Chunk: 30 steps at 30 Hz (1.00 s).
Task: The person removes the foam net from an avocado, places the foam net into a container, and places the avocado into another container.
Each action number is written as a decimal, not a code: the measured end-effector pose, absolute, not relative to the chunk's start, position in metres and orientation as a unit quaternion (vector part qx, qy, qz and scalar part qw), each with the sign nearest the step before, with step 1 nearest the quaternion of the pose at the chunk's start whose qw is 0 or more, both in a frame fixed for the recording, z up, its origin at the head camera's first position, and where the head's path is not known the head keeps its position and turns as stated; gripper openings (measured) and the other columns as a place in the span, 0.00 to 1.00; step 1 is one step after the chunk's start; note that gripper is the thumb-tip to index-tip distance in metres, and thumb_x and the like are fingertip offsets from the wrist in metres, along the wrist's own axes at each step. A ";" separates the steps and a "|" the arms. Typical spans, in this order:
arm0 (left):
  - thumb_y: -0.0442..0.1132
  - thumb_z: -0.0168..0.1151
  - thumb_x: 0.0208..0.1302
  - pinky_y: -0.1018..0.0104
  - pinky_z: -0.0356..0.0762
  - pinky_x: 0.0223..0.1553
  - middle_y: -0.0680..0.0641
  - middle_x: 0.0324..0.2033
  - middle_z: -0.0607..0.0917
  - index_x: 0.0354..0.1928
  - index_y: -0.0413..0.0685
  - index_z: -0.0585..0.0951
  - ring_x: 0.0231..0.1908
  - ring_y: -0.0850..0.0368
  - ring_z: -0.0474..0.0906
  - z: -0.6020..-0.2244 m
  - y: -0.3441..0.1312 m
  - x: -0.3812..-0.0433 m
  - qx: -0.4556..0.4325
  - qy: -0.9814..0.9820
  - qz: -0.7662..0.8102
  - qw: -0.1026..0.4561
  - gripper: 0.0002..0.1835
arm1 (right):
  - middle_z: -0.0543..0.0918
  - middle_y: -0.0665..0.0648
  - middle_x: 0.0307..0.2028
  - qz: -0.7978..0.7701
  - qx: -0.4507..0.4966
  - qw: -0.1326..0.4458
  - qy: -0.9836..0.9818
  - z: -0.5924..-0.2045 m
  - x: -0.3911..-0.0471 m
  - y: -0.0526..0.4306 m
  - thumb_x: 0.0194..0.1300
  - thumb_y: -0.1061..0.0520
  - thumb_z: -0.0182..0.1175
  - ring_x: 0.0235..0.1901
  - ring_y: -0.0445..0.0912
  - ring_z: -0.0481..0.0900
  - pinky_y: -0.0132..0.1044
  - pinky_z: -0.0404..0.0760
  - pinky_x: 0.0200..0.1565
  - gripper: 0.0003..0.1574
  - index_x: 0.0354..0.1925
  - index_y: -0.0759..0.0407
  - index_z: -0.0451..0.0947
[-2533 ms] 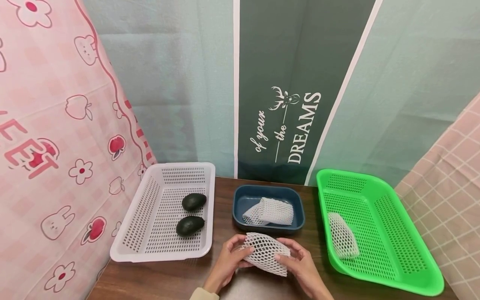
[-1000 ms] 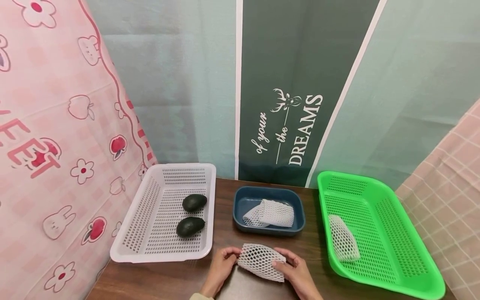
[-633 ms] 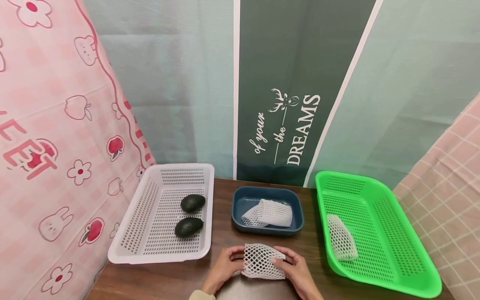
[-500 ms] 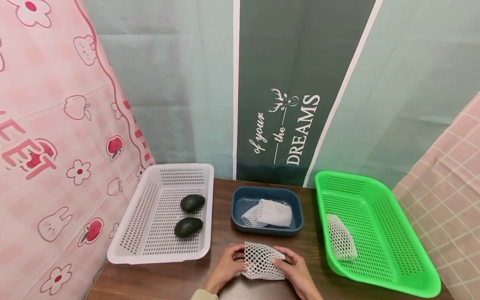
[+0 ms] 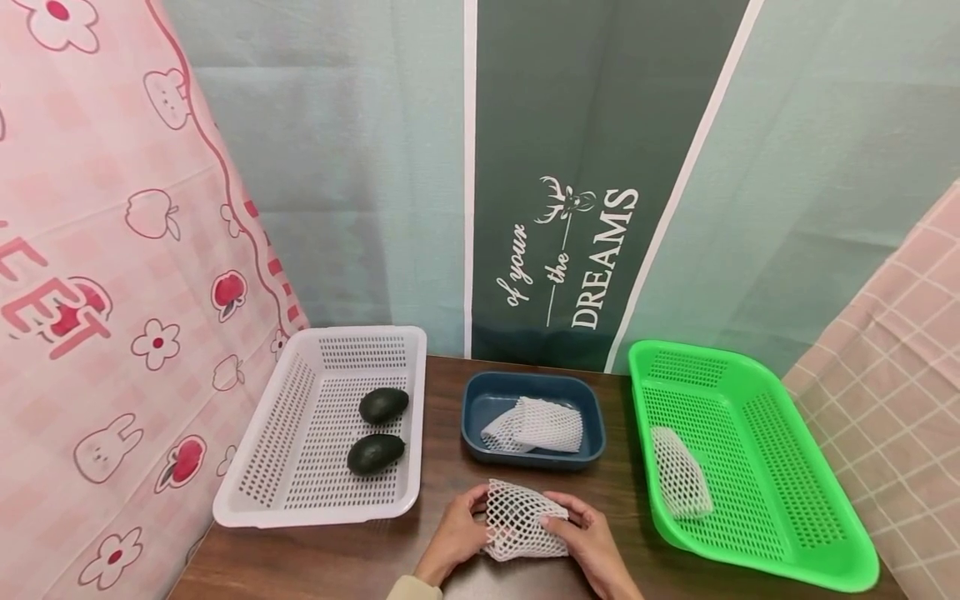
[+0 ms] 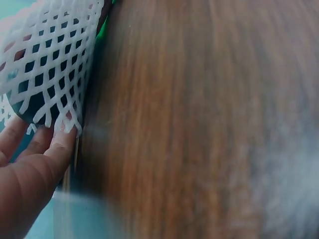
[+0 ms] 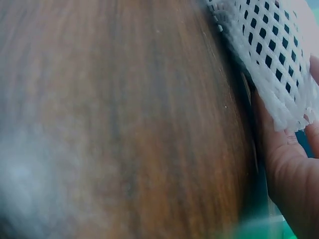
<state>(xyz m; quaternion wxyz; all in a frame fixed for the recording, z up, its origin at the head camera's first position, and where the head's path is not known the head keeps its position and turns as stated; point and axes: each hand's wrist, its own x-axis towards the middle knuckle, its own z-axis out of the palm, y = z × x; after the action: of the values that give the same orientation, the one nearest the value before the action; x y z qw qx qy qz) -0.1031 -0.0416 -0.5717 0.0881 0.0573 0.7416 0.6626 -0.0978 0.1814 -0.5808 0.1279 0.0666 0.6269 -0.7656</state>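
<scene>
A white foam net sleeve is held over the near part of the table in the head view. My left hand has its fingers and thumb at the sleeve's left end. My right hand grips the right end, thumb on top of the mesh. In the left wrist view, a dark rounded avocado shows through the mesh, and my left fingers reach the sleeve's frayed rim. The right wrist view has the sleeve's other end against my right hand. Most of the avocado is hidden.
At left, a white basket holds two dark avocados. A blue tray behind my hands contains folded foam nets. On the right, a green basket holds a netted piece. Curtains hang behind the wooden table.
The sleeve and both hands have come slightly nearer me since the first frame. My left fingers shifted at the left end, which now spreads wider; the sleeve lies less slanted. Containers are unchanged.
</scene>
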 end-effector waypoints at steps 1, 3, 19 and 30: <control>0.18 0.59 0.34 0.66 0.75 0.47 0.40 0.47 0.81 0.57 0.27 0.73 0.48 0.45 0.76 -0.572 -0.042 -0.103 0.057 0.743 0.662 0.088 0.37 | 0.83 0.62 0.45 -0.766 0.068 0.121 0.628 -0.582 -0.098 0.182 0.57 0.63 0.69 0.43 0.48 0.80 0.38 0.80 0.42 0.30 0.56 0.72 0.74; 0.18 0.60 0.34 0.65 0.76 0.46 0.41 0.46 0.81 0.56 0.28 0.74 0.47 0.47 0.76 -0.574 -0.043 -0.104 0.057 0.739 0.666 0.089 0.36 | 0.83 0.61 0.43 -0.766 0.071 0.100 0.631 -0.584 -0.098 0.182 0.56 0.65 0.69 0.41 0.47 0.81 0.37 0.81 0.41 0.27 0.54 0.73 0.76; 0.31 0.76 0.47 0.62 0.77 0.46 0.43 0.49 0.81 0.57 0.41 0.79 0.47 0.48 0.77 -0.570 -0.064 -0.104 0.073 0.719 0.684 0.096 0.31 | 0.81 0.59 0.39 -0.745 0.087 0.033 0.661 -0.583 -0.100 0.195 0.64 0.62 0.63 0.37 0.44 0.80 0.35 0.80 0.38 0.32 0.63 0.65 0.64; 0.30 0.76 0.44 0.65 0.73 0.47 0.44 0.51 0.81 0.58 0.42 0.78 0.47 0.51 0.77 -0.568 -0.057 -0.102 0.086 0.741 0.660 0.089 0.34 | 0.78 0.55 0.34 -0.760 0.034 -0.024 0.648 -0.591 -0.095 0.194 0.59 0.75 0.60 0.35 0.40 0.78 0.30 0.79 0.36 0.16 0.41 0.74 0.62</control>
<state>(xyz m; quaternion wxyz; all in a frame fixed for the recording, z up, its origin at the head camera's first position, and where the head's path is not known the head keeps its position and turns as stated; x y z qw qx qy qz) -0.1024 -0.0573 -0.5684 0.0886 0.0857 0.7415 0.6596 -0.0947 0.1942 -0.5910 -0.0238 0.0345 0.6483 -0.7602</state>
